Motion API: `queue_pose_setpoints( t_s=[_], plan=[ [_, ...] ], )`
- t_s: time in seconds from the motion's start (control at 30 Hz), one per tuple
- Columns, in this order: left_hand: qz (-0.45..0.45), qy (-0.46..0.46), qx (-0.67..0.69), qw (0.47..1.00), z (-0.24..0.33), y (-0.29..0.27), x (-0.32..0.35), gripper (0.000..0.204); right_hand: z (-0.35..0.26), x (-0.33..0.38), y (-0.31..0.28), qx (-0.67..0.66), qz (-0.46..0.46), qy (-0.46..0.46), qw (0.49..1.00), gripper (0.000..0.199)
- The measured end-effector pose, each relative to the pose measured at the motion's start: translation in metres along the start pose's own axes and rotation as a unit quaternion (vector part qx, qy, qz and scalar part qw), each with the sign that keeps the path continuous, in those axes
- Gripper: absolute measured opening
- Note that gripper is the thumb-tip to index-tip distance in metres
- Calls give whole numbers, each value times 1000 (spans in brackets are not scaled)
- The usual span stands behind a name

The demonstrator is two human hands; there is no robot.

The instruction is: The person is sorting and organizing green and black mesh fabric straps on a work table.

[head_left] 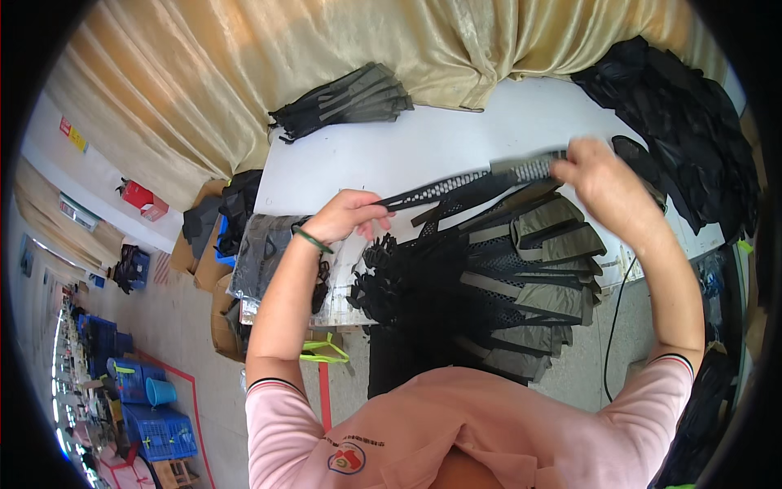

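Overhead, a white rectangular work table [456, 138] was seen, backed by a draped cream fabric curtain [244, 73]. A large heap of loose black fabric [684, 122] lay at its far right corner, and a fanned stack of black mesh and olive-grey fabric pieces [521, 277] lay at the near edge. A smaller bundle of the same dark pieces [350, 102] rested at the far left. A long black perforated mesh strip [464, 186] was held just above the stack, its long axis running left to right and rising slightly rightward. Its left tip was pinched by the left hand [346, 213], its right end gripped by the right hand [595, 175]. Blue plastic crates [155, 416] stood on the floor at the left; their contents could not be made out.
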State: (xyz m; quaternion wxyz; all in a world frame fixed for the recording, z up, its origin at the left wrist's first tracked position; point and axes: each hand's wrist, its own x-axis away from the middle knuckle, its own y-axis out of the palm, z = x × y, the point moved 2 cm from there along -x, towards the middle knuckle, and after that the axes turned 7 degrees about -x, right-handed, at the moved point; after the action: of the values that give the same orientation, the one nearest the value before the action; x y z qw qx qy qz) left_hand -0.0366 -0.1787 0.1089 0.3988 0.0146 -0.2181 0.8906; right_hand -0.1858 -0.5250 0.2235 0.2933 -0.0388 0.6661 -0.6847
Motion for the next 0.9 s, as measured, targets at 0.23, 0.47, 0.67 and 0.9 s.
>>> queue_pose_setpoints(
  t_s=[0.23,0.47,0.67,0.9],
  plan=[
    [-77,-120,-88,986,11,27,54,17,-63,-6,102,-389,-68,-51,917,34],
    [8,-17,-68,998,15,6,72,19,-168,-73,169,-640,-8,-15,768,28],
    [290,-189,-258,902,-162,-59,101,16,-171,-78,180,-703,-71,32,706,21],
    [257,-247,-389,850,-215,-24,83,32,-168,-82,178,-705,-37,25,708,20]
  ],
)
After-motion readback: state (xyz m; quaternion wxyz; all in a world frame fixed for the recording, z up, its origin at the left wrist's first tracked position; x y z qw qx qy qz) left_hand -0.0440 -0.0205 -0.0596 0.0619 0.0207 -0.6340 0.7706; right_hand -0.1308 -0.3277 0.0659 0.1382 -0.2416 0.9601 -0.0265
